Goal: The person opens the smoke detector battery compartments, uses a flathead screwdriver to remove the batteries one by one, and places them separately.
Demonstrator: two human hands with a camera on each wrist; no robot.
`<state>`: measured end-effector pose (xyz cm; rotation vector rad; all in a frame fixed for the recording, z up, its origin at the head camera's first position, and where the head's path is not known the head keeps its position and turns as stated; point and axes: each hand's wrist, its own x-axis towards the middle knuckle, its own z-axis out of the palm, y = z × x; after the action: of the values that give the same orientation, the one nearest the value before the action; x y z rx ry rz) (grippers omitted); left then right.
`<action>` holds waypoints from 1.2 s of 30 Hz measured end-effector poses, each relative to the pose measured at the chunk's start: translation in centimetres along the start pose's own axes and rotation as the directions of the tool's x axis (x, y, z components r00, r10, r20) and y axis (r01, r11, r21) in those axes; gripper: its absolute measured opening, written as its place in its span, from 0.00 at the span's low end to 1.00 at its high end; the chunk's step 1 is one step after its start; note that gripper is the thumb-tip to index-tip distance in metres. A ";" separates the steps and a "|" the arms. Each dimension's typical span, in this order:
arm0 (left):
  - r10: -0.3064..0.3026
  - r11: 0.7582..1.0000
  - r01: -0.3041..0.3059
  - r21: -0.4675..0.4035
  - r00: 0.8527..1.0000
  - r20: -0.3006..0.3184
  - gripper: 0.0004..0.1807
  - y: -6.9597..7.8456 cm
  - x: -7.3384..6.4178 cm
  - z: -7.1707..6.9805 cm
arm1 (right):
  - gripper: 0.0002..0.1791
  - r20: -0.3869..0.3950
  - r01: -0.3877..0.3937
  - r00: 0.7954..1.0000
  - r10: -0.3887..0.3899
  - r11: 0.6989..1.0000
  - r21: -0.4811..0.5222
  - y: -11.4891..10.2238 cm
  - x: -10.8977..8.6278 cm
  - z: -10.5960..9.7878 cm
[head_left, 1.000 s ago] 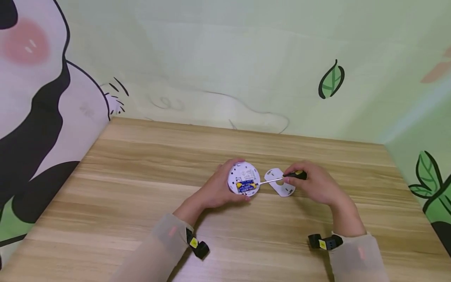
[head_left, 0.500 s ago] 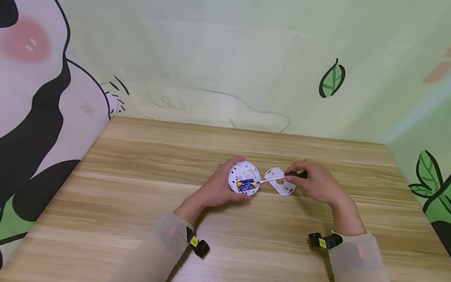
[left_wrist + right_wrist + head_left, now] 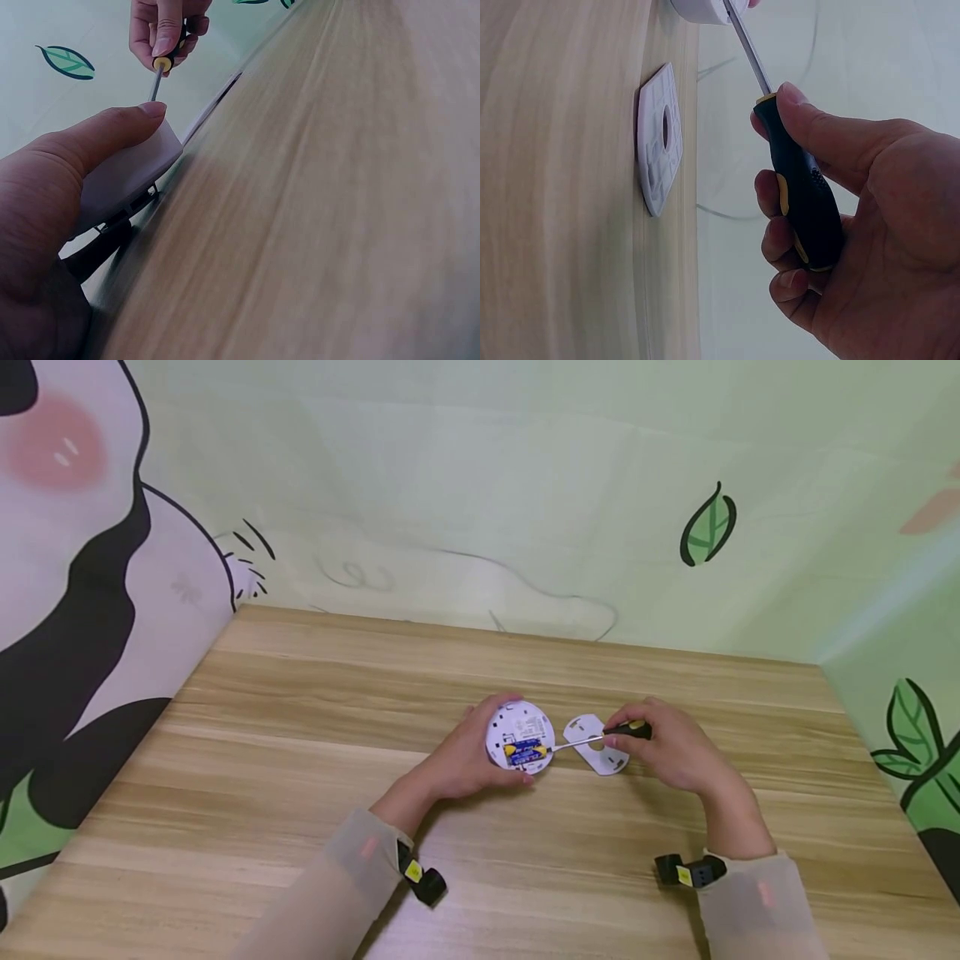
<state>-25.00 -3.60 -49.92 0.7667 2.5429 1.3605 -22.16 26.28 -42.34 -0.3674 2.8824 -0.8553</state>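
Holds a round white device (image 3: 517, 727) in the left hand (image 3: 467, 762), with the thumb along the near rim and fingers round the far side. Shows blue-and-yellow batteries (image 3: 527, 752) in the near half of the device, just ahead of the left thumb. Grips a black-and-yellow screwdriver (image 3: 802, 180) in the right hand (image 3: 669, 747), with fingers curled round the handle and the thumb at its front end. Points the metal shaft (image 3: 576, 744) out of the right hand toward the left one, reaching the device beside the batteries; too small there to tell exact contact at the tip. Has a white plate (image 3: 602, 762) with a round hole on the worktop (image 3: 337, 693), just left of the right hand, beneath the shaft.

Compared with one second ago, changes hardly at all: keeps the same grip in both hands, the same slant of the screwdriver, the same spot beside the batteries, the same resting place for the plate. Shifts the head view only a touch, with the worktop's far edge, well beyond both hands, now slightly higher in frame.
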 end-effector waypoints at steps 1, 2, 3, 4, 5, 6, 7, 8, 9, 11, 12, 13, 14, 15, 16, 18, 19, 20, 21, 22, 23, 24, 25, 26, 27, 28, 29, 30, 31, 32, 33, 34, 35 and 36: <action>-0.002 1.000 0.002 0.000 1.000 0.001 0.63 0.0 0.0 0.0 | 0.09 0.001 -0.001 1.000 0.001 1.000 0.000 0.0 0.0 0.0; -0.002 1.000 0.002 -0.002 1.000 0.002 0.63 0.0 0.0 0.0 | 0.09 0.003 0.000 1.000 0.000 1.000 0.001 0.0 0.0 0.0; -0.003 1.000 0.003 -0.004 1.000 0.003 0.63 0.0 0.0 0.0 | 0.09 0.004 0.000 1.000 0.000 1.000 0.001 0.0 0.0 0.0; -0.003 1.000 0.003 -0.006 1.000 0.004 0.63 0.1 0.0 0.0 | 0.09 0.004 0.002 1.000 -0.002 1.000 0.001 0.0 0.0 0.0; -0.004 1.000 0.004 -0.007 1.000 0.004 0.63 0.1 0.0 -0.1 | 0.09 0.004 0.003 1.000 -0.003 1.000 0.001 0.0 0.0 0.0; -0.005 1.000 0.005 -0.008 1.000 0.005 0.63 0.1 0.0 -0.1 | 0.08 0.005 0.005 1.000 -0.005 1.000 0.003 0.1 0.0 0.0; -0.006 1.000 0.006 -0.008 1.000 0.006 0.63 0.1 0.0 -0.1 | 0.08 0.005 0.009 1.000 -0.009 1.000 0.003 0.1 0.0 0.0; -0.005 1.000 0.005 -0.011 1.000 0.005 0.63 0.1 0.0 -0.1 | 0.08 0.005 0.013 1.000 -0.013 1.000 0.004 0.1 0.0 0.0; -0.006 1.000 0.006 -0.012 1.000 0.006 0.63 0.2 0.0 -0.1 | 0.08 0.004 0.016 1.000 -0.016 1.000 0.004 0.1 0.0 0.0; -0.006 1.000 0.006 -0.017 1.000 0.007 0.63 0.2 0.0 -0.1 | 0.08 0.002 0.021 1.000 -0.021 1.000 0.005 0.1 0.0 -0.1; -0.005 1.000 0.005 -0.018 1.000 0.007 0.63 0.2 0.0 -0.1 | 0.08 0.002 0.024 1.000 -0.024 1.000 0.005 0.1 0.0 -0.1; -0.003 1.000 0.003 -0.017 1.000 0.006 0.63 0.2 0.0 -0.1 | 0.08 0.002 0.025 1.000 -0.025 1.000 0.006 0.1 0.0 -0.1; -0.003 1.000 0.004 -0.014 1.000 0.005 0.63 0.1 0.0 -0.1 | 0.08 0.002 0.026 1.000 -0.026 1.000 0.006 0.1 0.0 -0.1; -0.007 1.000 0.007 -0.011 1.000 0.006 0.63 0.1 0.0 -0.1 | 0.08 0.002 0.027 1.000 -0.027 1.000 0.006 0.1 0.0 -0.1; -0.007 1.000 0.007 -0.008 1.000 0.006 0.63 0.1 0.0 -0.1 | 0.08 0.002 0.029 1.000 -0.029 1.000 0.006 0.1 -0.1 -0.1; -0.009 1.000 0.009 0.000 1.000 0.005 0.63 0.1 0.0 -0.1 | 0.08 0.002 0.032 0.999 -0.032 0.999 0.006 0.1 -0.1 -0.1; -0.009 1.000 0.009 0.002 1.000 0.004 0.63 0.1 0.0 0.0 | 0.08 0.003 0.033 0.999 -0.033 0.999 0.007 0.1 -0.1 -0.1; -0.011 1.000 0.011 0.003 1.000 0.005 0.63 0.1 0.0 0.0 | 0.08 0.004 0.034 0.999 -0.034 0.999 0.005 0.1 0.0 -0.1; -0.009 1.000 0.009 0.003 1.000 0.005 0.63 0.1 0.0 -0.1 | 0.08 0.005 0.035 0.999 -0.035 0.999 0.007 0.1 0.0 -0.1; -0.007 1.000 0.007 0.002 1.000 0.005 0.63 0.1 0.0 -0.1 | 0.08 0.005 0.035 0.999 -0.035 0.999 0.005 0.1 0.0 -0.1; -0.005 1.000 0.005 0.001 1.000 0.004 0.63 0.1 0.0 -0.1 | 0.08 0.005 0.032 0.999 -0.032 0.999 0.006 0.2 0.0 -0.1; -0.003 1.000 0.003 0.000 1.000 0.004 0.63 0.1 -0.1 -0.1 | 0.08 0.005 0.027 1.000 -0.027 1.000 0.008 0.2 0.0 -0.1; -0.002 1.000 0.002 0.001 1.000 0.005 0.63 0.1 -0.1 -0.1 | 0.08 0.006 0.023 1.000 -0.023 1.000 0.011 0.2 0.0 -0.1; -0.002 1.000 0.002 0.003 1.000 0.005 0.62 0.1 -0.1 -0.1 | 0.08 0.005 0.020 1.000 -0.020 1.000 0.012 0.2 0.0 -0.1; -0.001 1.000 0.001 0.004 1.000 0.005 0.62 0.1 -0.1 -0.1 | 0.09 0.007 0.017 1.000 -0.017 1.000 0.014 0.3 0.0 -0.1; -0.002 1.000 0.002 0.005 1.000 0.005 0.62 0.1 -0.1 -0.1 | 0.09 0.009 0.013 1.000 -0.014 1.000 0.015 0.3 0.1 -0.1; -0.003 1.000 0.003 0.007 1.000 0.005 0.62 0.1 -0.1 -0.1 | 0.09 0.011 0.010 1.000 -0.010 1.000 0.019 0.3 0.1 -0.1; -0.005 1.000 0.005 0.008 1.000 0.006 0.62 0.1 -0.1 -0.1 | 0.09 0.015 0.009 1.000 -0.009 1.000 0.020 0.4 0.1 -0.1; -0.007 1.000 0.007 0.010 1.000 0.006 0.62 0.1 -0.1 -0.1 | 0.09 0.018 0.009 1.000 -0.010 1.000 0.020 0.4 0.1 -0.1; -0.007 1.000 0.007 0.010 1.000 0.006 0.62 0.0 -0.1 -0.1 | 0.09 0.020 0.008 1.000 -0.009 1.000 0.022 0.4 0.1 -0.1; -0.006 1.000 0.006 0.011 1.000 0.006 0.62 0.0 -0.1 -0.1 | 0.09 0.021 0.007 1.000 -0.008 1.000 0.025 0.5 0.1 -0.1; -0.006 1.000 0.006 0.011 1.000 0.006 0.62 0.0 -0.1 -0.1 | 0.09 0.022 0.005 1.000 -0.006 1.000 0.028 0.5 0.0 -0.1; -0.006 1.000 0.006 0.012 1.000 0.006 0.62 0.1 -0.1 -0.1 | 0.09 0.022 0.005 1.000 -0.006 1.000 0.028 0.5 0.0 -0.1; -0.007 1.000 0.007 0.013 1.000 0.006 0.62 0.1 0.0 -0.1 | 0.09 0.021 0.007 1.000 -0.007 1.000 0.028 0.5 0.0 -0.1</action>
<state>-24.97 -3.66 -49.83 0.7626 2.5497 1.3394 -22.31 26.77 -42.49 -0.3817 2.8483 -0.8866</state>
